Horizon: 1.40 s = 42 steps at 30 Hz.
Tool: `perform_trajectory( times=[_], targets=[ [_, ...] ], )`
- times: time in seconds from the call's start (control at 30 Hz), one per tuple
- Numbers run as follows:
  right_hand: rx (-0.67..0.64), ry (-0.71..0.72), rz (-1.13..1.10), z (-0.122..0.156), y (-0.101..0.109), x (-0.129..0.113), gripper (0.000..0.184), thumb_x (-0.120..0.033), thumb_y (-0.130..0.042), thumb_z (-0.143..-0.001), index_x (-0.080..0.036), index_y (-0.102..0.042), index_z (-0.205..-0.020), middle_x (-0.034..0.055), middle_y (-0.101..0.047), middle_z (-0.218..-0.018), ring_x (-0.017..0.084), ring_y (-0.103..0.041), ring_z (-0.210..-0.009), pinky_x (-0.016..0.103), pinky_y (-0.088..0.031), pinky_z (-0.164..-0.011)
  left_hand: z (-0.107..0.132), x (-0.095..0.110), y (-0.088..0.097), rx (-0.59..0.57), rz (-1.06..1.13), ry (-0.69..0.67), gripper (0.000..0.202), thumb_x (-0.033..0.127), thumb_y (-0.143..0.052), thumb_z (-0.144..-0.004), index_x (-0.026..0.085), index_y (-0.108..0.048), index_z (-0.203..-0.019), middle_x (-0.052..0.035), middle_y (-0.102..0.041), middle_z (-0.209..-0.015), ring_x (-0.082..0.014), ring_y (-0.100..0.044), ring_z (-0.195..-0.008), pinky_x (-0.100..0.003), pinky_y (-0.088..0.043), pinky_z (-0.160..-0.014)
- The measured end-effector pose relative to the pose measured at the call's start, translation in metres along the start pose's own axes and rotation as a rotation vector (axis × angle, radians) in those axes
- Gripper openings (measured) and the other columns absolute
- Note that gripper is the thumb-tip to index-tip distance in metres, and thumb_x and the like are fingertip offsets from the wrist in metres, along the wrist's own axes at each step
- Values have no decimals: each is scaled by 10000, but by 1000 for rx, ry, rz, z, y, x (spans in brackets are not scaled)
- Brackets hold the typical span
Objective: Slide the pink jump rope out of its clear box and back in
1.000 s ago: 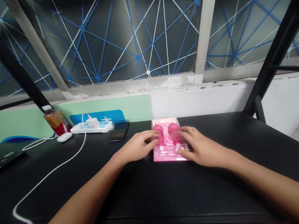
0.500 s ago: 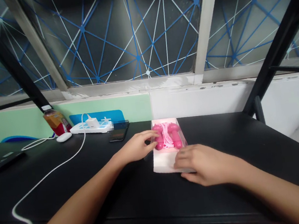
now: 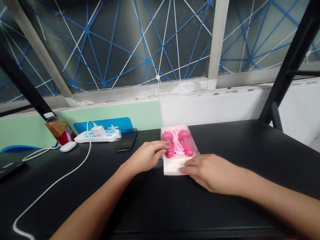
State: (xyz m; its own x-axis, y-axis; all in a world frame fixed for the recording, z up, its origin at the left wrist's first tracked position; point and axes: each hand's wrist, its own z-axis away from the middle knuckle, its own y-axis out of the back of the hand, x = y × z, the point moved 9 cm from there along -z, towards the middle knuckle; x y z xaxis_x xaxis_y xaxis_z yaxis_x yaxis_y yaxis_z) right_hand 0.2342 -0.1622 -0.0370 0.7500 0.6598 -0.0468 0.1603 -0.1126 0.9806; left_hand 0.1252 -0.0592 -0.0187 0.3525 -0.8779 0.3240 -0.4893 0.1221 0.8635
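Note:
A pink jump rope lies in a pale pink box, its two handles on either side of the bundled cord. My left hand is at the box's left side, with fingers stretched over the edge by the left handle and the thumb apart. At the near end, my right hand has its fingertips on the pale flap. Its thumb is mostly hidden under the hand, by the flap's near edge. The box rests on the black desk.
Behind my left hand lies a dark phone. Further left are a white power strip with a charger, a white mouse, a drink bottle and a black case. A white cable runs along the desk's left side.
My right hand has shifted slightly left along the flap. The flap's near edge has moved away from me, so it looks shorter. My left hand stays beside the box.

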Motion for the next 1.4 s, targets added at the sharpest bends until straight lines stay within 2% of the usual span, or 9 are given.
perform_trajectory(
  times=[0.2,0.37,0.6,0.73,0.93,1.07,1.2,1.3,1.4],
  targets=[
    [272,-133,-15,3,35,34,317,-284,-529,-909,-221,-604,-1211,95,-645,-1135,259,-586,-1053,432,-497,-901,1,0,0,-29,44,25,262,204,-503,-953,231,-662,-1159,-17,-640,-1287,-172,-594,-1191,-306,-461,-1017],
    [249,-280,-105,4,14,65,549,-440,-622,-843,-218,-485,-1327,133,-506,-1317,294,-549,-1143,460,-504,-939,0,4,2,-42,58,71,263,282,-479,-973,238,-666,-1152,-23,-634,-1294,-183,-594,-1180,-341,-447,-1030],
    [318,-345,-130,4,19,71,446,-432,-513,-917,-248,-478,-1322,121,-506,-1275,272,-582,-1105,442,-500,-938,4,9,0,-106,46,60,493,386,-705,-813,266,-588,-1277,-39,-550,-1393,-239,-507,-1276,-331,-494,-946],
    [254,-331,-105,3,16,73,470,-470,-547,-885,-227,-522,-1286,119,-571,-1176,261,-626,-988,409,-524,-835,3,0,1,-40,13,91,324,277,-524,-929,238,-612,-1238,-46,-605,-1321,-207,-591,-1154,-323,-505,-913],
    [191,-449,-128,3,1,91,401,-353,-579,-835,-228,-582,-1216,17,-682,-782,191,-632,-637,305,-421,-550,3,-2,0,-15,-2,83,319,212,-540,-875,234,-637,-1178,-54,-605,-1265,-194,-602,-1072,-288,-517,-814],
    [178,-478,-200,3,-1,90,384,-294,-556,-833,-222,-577,-1210,-5,-696,-704,183,-638,-608,293,-404,-549,4,-7,3,13,-43,163,255,231,-562,-847,227,-692,-1066,-49,-624,-1031,-145,-617,-803,-283,-496,-753],
    [114,-455,-389,6,-3,84,412,-260,-516,-854,-193,-533,-1260,-2,-715,-709,178,-655,-617,290,-447,-574,10,-16,-7,-136,113,291,349,204,-513,-853,218,-630,-1182,19,-631,-699,-126,-603,-607,-251,-468,-647],
    [40,-385,-538,6,-7,78,517,-199,-496,-845,-182,-435,-1359,10,-735,-793,171,-671,-654,278,-484,-592,13,-16,-13,-227,254,290,421,191,-513,-845,206,-563,-1262,26,-654,-675,-132,-635,-607,-241,-476,-640],
    [67,-365,-448,6,-6,81,485,-226,-542,-838,-196,-468,-1316,13,-723,-800,185,-669,-672,293,-495,-601,10,-17,-12,-189,227,242,371,227,-532,-858,210,-588,-1225,21,-643,-700,-126,-614,-607,-233,-463,-624]
  ],
)
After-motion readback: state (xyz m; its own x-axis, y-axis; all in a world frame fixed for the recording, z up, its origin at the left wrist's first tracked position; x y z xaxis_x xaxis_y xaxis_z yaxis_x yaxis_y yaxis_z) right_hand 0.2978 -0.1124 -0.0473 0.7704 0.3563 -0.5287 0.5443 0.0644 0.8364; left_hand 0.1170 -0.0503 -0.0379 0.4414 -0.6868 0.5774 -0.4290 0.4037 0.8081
